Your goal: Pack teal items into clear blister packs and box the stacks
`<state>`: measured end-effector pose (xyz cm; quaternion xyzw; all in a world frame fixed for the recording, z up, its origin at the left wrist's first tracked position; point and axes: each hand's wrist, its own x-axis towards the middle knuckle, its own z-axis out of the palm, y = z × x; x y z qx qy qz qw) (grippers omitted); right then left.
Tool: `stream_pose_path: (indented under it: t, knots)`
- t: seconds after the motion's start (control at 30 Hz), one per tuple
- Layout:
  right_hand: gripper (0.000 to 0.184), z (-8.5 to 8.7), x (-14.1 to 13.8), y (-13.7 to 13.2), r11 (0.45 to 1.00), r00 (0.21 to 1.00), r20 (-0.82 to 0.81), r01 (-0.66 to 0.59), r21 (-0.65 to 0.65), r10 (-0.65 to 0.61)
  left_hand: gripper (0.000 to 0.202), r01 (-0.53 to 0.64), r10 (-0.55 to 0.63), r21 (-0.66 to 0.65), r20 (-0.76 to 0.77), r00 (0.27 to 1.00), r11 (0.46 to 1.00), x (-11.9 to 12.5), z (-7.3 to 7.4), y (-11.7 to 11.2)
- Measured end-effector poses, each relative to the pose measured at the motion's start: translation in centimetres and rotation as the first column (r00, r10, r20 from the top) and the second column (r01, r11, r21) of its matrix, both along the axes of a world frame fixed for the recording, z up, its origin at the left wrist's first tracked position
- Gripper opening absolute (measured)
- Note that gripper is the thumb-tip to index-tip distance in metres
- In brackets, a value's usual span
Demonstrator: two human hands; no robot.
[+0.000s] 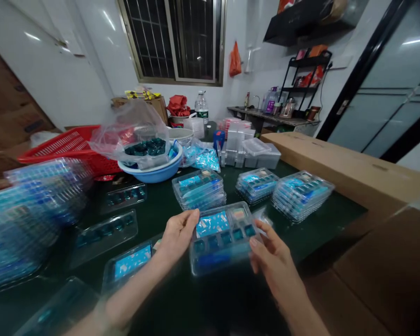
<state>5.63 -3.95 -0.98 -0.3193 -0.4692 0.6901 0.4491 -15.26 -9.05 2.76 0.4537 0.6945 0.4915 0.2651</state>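
Observation:
I hold a clear plastic blister pack (pixel 222 238) with blue contents between both hands, just above the dark green table (pixel 168 205). My left hand (pixel 177 233) grips its left edge, thumb on top. My right hand (pixel 269 252) grips its right edge, fingers curled round the side. Three stacks of the same packs stand beyond it: one (pixel 199 189) straight ahead, one (pixel 256 184) to its right, one (pixel 302 193) further right.
Open packs (pixel 107 231) lie at my left, beside a tall blurred stack (pixel 28 210). A blue bowl (pixel 154 172) with a plastic bag, a red basket (pixel 70 144) and clear boxes (pixel 252 151) sit behind. Cardboard boxes (pixel 339 168) line the right.

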Motion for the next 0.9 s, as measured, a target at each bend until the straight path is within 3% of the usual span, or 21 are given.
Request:
stream_pose_path:
  t: [0.1, 0.17, 0.27, 0.37, 0.5, 0.67, 0.77, 0.9]
  knots:
    - [0.044, -0.9, 0.5, -0.5, 1.0, 1.0, 0.008, -0.018, -0.024, 0.019, 0.045, 0.011, -0.021, -0.055, -0.186, 0.982, 0.998, -0.1, 0.5, -0.7]
    - [0.044, -1.2, 0.7, -0.8, 0.999, 0.999, 0.013, -0.048, -0.017, 0.048, 0.047, 0.035, -0.055, -0.106, -0.189, 0.98, 0.994, -0.3, 1.2, -1.2]
    - [0.045, -1.0, 1.0, -0.9, 0.995, 0.995, 0.012, -0.094, -0.011, 0.094, 0.044, 0.095, -0.083, -0.147, 0.084, 0.993, 0.985, -1.1, 2.2, -1.6]
    - [0.046, -0.8, 1.4, -0.4, 0.994, 0.996, 0.004, -0.093, -0.048, 0.094, 0.035, 0.038, -0.008, -0.066, 0.403, 0.915, 0.997, -2.3, 2.3, -1.9]
    - [0.044, -1.1, 1.1, 1.8, 0.998, 0.999, -0.013, 0.033, -0.051, -0.034, 0.027, -0.005, 0.007, -0.006, 0.499, 0.866, 1.0, -3.9, 1.2, -2.7]
    - [0.039, -2.5, -1.1, 4.7, 0.994, 0.994, 0.033, 0.106, 0.024, -0.107, 0.021, -0.106, 0.088, 0.009, 0.494, 0.865, 0.994, -5.6, 0.1, -4.8]
    - [0.042, -3.5, -2.0, 5.3, 0.989, 0.973, 0.184, 0.124, 0.083, -0.138, 0.019, -0.188, 0.156, 0.013, 0.498, 0.853, 0.982, -7.1, 0.1, -6.7]
    - [0.041, -4.7, -1.9, 5.8, 0.922, 0.84, 0.45, 0.141, 0.36, -0.304, 0.022, -0.281, 0.263, -0.041, 0.503, 0.823, 0.959, -9.1, 0.4, -9.4]
